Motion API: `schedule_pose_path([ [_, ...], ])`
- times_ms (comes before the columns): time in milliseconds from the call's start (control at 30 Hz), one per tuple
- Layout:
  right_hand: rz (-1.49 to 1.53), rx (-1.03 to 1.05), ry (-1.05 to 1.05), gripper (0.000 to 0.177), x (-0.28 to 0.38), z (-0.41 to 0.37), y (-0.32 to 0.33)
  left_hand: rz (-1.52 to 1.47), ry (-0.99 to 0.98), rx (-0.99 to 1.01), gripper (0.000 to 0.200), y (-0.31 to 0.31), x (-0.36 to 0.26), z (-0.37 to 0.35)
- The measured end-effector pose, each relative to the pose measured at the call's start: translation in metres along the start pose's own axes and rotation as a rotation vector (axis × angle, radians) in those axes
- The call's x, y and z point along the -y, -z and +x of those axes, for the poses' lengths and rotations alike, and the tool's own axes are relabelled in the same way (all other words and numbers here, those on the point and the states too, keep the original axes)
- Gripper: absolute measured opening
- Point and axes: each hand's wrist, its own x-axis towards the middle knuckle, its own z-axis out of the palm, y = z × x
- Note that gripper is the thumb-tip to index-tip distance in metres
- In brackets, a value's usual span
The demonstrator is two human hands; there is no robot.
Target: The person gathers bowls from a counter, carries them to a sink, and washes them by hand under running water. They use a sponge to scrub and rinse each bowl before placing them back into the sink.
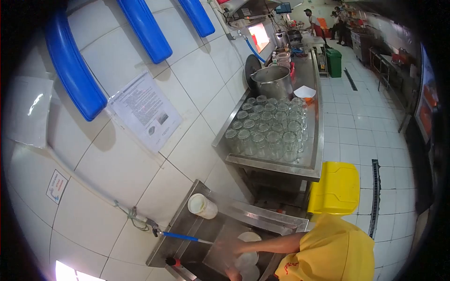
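My right hand reaches left from a yellow sleeve over the steel sink. Its fingers are smeared by motion and mist, close beside a round whitish container. My left hand shows only partly at the bottom edge, its fingers indistinct. Between the hands are more pale round shapes, like bowls or lids. A blue hose from the wall tap points its pale end toward my right hand. At the sink's back corner a white plastic tub stands tilted in this view.
Rows of upturned glass jars cover the near end of a steel counter, with a big steel pot behind them. A yellow bin stands beside the counter. Farther off are a green bin and several people.
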Motion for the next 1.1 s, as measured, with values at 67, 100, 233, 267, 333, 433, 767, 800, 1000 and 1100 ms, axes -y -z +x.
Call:
schedule_pose_path([
  [67, -0.193, -0.007, 0.217, 0.034, 0.005, 0.004, -0.005, 0.008, -0.001, -0.01, 0.034, 0.0, 0.0, -0.003],
  [100, -0.468, 0.251, 0.36, 0.03, 0.004, 0.004, -0.009, 0.009, 0.003, -0.011, 0.033, -0.001, -0.001, -0.003],
  [233, -0.634, 0.478, 0.479, 0.017, -0.015, -0.012, -0.045, 0.031, -0.011, -0.018, 0.032, 0.001, -0.004, -0.002],
  [267, -0.659, 0.448, 0.489, 0.015, -0.023, -0.014, -0.056, 0.03, -0.006, -0.02, 0.031, 0.002, -0.005, -0.001],
  [333, -0.592, 0.392, 0.562, 0.016, -0.033, -0.012, -0.053, 0.049, -0.013, -0.02, 0.031, 0.002, -0.004, -0.004],
  [433, -0.448, 0.375, 0.53, 0.019, -0.028, -0.011, -0.016, 0.071, -0.021, -0.025, 0.029, 0.006, -0.007, -0.002],
  [767, -0.173, 0.106, -0.371, 0.042, -0.076, -0.042, -0.01, 0.748, -0.438, -0.282, 0.018, 0.012, -0.031, -0.022],
  [800, -0.24, 0.053, -0.346, 0.042, -0.066, -0.035, -0.006, 0.756, -0.436, -0.285, 0.018, 0.009, -0.039, -0.023],
  [1000, -0.242, 0.375, 0.466, 0.015, -0.01, -0.007, 0.012, 0.734, -0.617, 0.06, 0.034, -0.003, -0.049, -0.008],
  [1100, -0.278, 0.463, 0.314, 0.018, -0.026, -0.012, 0.018, 0.757, -0.481, -0.087, 0.038, -0.001, -0.058, -0.019],
])
